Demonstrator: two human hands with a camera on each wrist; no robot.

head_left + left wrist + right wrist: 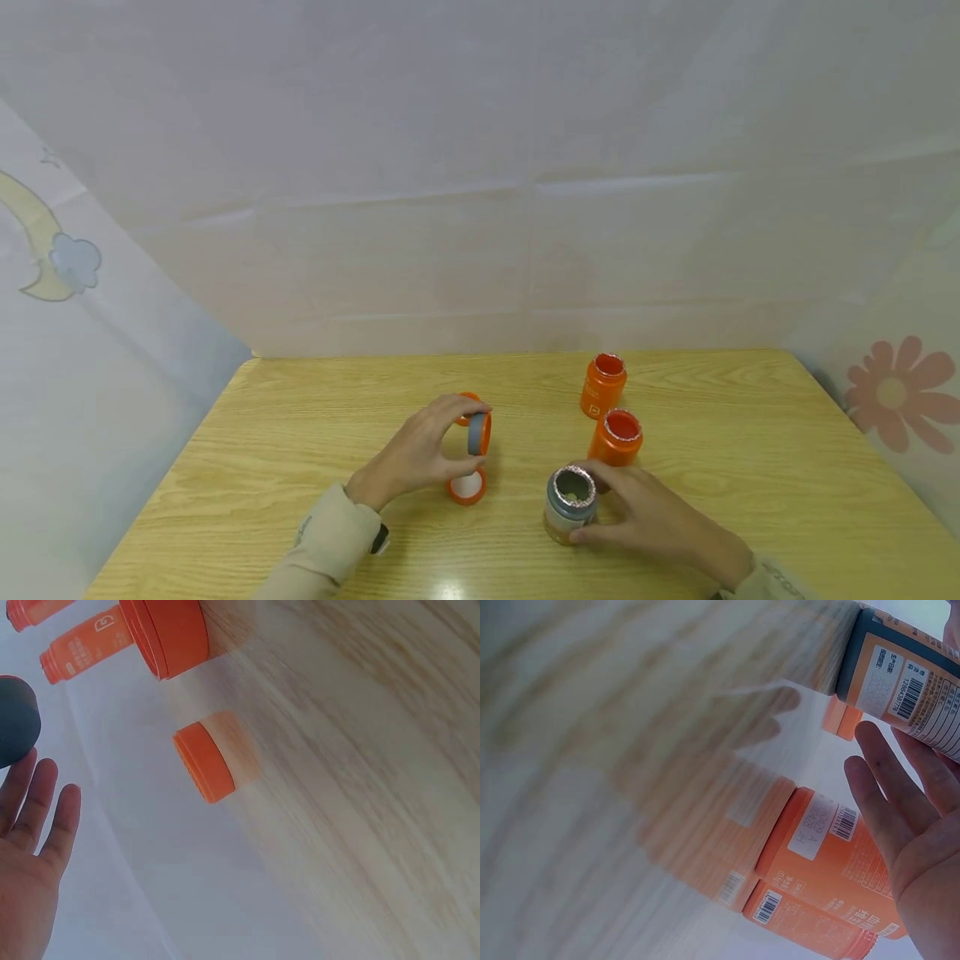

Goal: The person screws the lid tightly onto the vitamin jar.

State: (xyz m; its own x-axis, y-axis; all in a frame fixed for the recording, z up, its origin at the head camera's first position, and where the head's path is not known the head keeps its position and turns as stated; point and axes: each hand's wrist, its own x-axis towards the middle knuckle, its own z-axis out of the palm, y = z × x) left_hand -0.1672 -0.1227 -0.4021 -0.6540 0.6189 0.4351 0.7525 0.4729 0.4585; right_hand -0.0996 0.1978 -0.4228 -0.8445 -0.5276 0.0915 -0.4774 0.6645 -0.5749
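A grey lid with an orange inner side is pinched on edge between the thumb and fingers of my left hand, above the table. In the left wrist view its grey face shows by the fingertips. My right hand grips a grey open jar from its right side; the jar stands upright with pale contents low inside. A printed label with a barcode shows on the jar in the right wrist view. Two orange lids lie near my left hand: a nearer lid and a partly hidden farther lid.
Two open orange jars stand behind my right hand, a nearer jar and a farther jar. All stand on a wood-grain table. Behind it hangs a pale sheet, which also covers the sides.
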